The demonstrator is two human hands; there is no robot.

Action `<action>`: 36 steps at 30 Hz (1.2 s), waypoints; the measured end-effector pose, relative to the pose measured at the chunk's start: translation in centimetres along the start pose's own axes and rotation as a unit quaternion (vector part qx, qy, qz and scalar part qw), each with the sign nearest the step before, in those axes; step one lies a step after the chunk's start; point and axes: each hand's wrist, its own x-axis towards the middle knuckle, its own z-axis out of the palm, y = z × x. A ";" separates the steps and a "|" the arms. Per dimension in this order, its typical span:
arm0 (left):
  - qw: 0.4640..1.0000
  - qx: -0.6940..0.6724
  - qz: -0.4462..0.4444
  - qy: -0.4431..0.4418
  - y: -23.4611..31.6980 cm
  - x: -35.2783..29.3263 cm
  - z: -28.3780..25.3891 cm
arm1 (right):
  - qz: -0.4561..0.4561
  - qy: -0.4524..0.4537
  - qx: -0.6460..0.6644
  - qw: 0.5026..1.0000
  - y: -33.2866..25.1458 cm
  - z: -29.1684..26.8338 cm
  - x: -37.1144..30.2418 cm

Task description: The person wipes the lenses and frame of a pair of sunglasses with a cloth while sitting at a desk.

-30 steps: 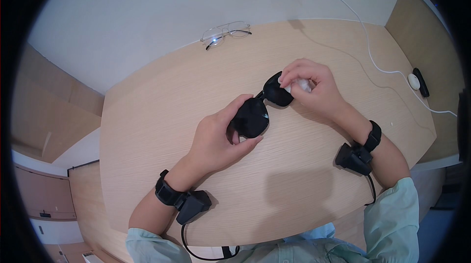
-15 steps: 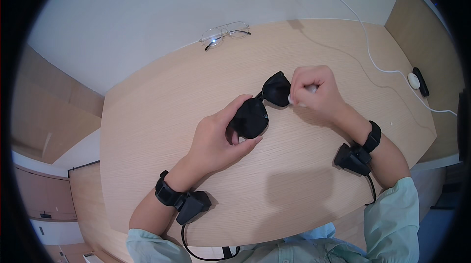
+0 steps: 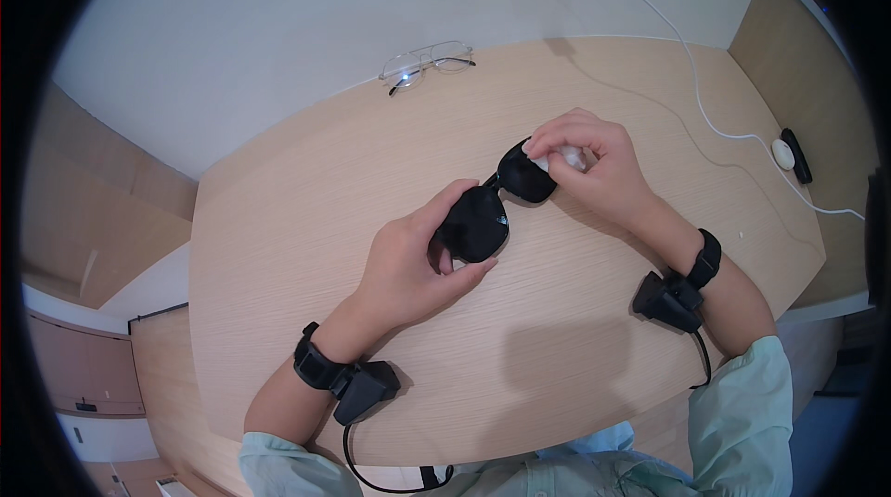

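Observation:
A pair of black sunglasses [image 3: 475, 225] with large dark lenses is held above the middle of the table. My left hand [image 3: 406, 260] grips its left lens, thumb and fingers around the rim. A crumpled white tissue or cloth [image 3: 570, 160] is pinched in my right hand [image 3: 599, 163]. Its edge touches the upper part of the right lens, and my fingertips hide some of that lens. How the temple arms lie cannot be made out.
Clear glasses with a thin metal frame [image 3: 429, 63] rest at the table's back edge against the wall. A white cable [image 3: 691, 61] runs from a plug down the right side, by a round white object [image 3: 782, 154] and a black one. The wooden table [image 3: 278, 209] has a partition at its right.
My right hand has moved slightly up with the white wad, from the right lens's outer edge onto its upper face. The left hand and the sunglasses have barely shifted.

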 end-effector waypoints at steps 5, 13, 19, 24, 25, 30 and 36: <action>1.000 0.000 0.006 0.003 -0.1 0.0 0.1 | -0.009 -0.032 0.003 0.999 -0.2 -0.4 0.0; 1.000 -0.002 0.008 0.002 0.1 0.0 0.0 | 0.025 -0.076 -0.006 0.997 -0.2 -0.8 -0.3; 1.000 -0.001 0.005 0.003 0.0 0.0 0.0 | 0.046 -0.009 0.033 0.998 -0.8 -0.7 -0.1; 1.000 0.002 0.002 0.001 -0.1 0.0 0.1 | 0.042 0.069 0.057 0.995 0.0 0.0 0.1; 1.000 -0.002 0.000 0.001 -0.1 -0.1 0.0 | 0.043 0.055 0.061 0.996 0.0 0.1 0.1; 1.000 -0.002 -0.003 -0.001 0.0 0.0 0.0 | 0.006 0.017 0.009 1.000 0.2 0.1 0.1; 1.000 -0.002 0.000 0.003 0.0 -0.1 0.1 | -0.011 -0.011 0.000 1.000 0.0 -0.5 -0.1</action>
